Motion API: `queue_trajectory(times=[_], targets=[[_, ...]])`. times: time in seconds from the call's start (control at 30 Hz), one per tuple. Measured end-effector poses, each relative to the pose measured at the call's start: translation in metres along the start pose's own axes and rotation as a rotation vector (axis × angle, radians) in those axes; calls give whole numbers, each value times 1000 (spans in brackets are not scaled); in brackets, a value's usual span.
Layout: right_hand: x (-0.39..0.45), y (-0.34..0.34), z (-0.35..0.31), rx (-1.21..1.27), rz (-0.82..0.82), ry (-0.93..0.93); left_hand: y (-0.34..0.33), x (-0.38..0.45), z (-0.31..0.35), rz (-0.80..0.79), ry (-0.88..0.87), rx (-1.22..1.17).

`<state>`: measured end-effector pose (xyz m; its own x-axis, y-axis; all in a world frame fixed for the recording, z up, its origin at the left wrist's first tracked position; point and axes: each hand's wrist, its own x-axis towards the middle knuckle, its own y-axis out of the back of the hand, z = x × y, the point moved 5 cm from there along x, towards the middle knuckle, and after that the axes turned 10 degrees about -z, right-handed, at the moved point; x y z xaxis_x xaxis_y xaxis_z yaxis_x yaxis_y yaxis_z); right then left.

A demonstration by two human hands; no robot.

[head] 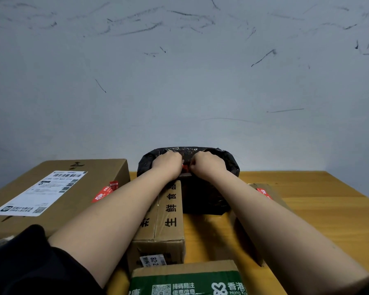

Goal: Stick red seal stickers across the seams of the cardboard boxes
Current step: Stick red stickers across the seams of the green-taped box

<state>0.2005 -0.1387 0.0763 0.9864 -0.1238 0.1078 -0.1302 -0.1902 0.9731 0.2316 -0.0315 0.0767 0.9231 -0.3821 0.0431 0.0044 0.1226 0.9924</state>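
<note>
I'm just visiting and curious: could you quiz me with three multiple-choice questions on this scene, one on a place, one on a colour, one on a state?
1. Where are both hands?
A. on the black wrapped parcel
B. on the big labelled box
C. on the green-printed box

2. What colour is the sticker between the hands?
A. blue
B. red
C. white

3. The big box at left:
A. lies open
B. is closed, red sticker at its edge
C. is crushed

Answers:
1 A, left hand and right hand rest on the black parcel.
2 B, the sticker shows red.
3 B, the big box carries a red sticker.

The narrow carton (pixel 168 211) just below the fingers reads 生鮮食品, its label (pixel 153 260) "82-2"; nearest, the green-banded box (pixel 188 282) shows 掃碼關注, 香港.
</note>
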Motion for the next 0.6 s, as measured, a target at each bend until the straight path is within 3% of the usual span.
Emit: queue_trajectory(times=[0.4, 0.6], targets=[[-2, 8, 10, 102, 42, -15, 10, -2, -8, 99, 18, -248], [-3, 7, 11, 124, 58, -12, 13, -4, -9, 112, 12, -215]])
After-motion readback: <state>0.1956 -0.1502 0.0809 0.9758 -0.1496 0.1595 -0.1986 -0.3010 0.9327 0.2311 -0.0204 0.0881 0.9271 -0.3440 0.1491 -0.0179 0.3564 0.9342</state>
